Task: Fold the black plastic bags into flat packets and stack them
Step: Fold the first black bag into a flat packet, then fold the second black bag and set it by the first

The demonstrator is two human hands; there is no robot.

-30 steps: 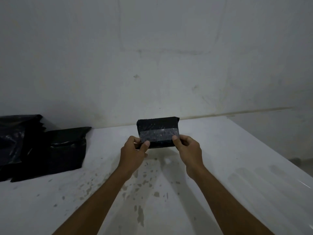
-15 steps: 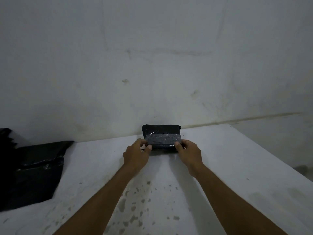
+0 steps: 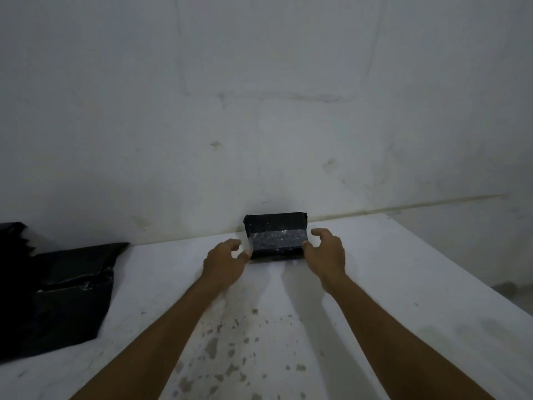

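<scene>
Now the Little Black Packet Sits by the Wall

Closest to us, two bare arms reach out over the white table (image 3: 375, 284), which has grey spots on it. The left hand (image 3: 223, 262) and right hand (image 3: 327, 252) are apart, one on each side of the folded packet (image 3: 275, 236). Fingers are loose and spread; each thumb just touches a bottom corner. Neither hand grips it.

The packet rests at the far edge of the table, against the wall (image 3: 259, 111). It looks light, thin and slippery, so it may spring open. Hold it by both short ends. Far left lie more black bags (image 3: 63, 295), still waiting.
</scene>
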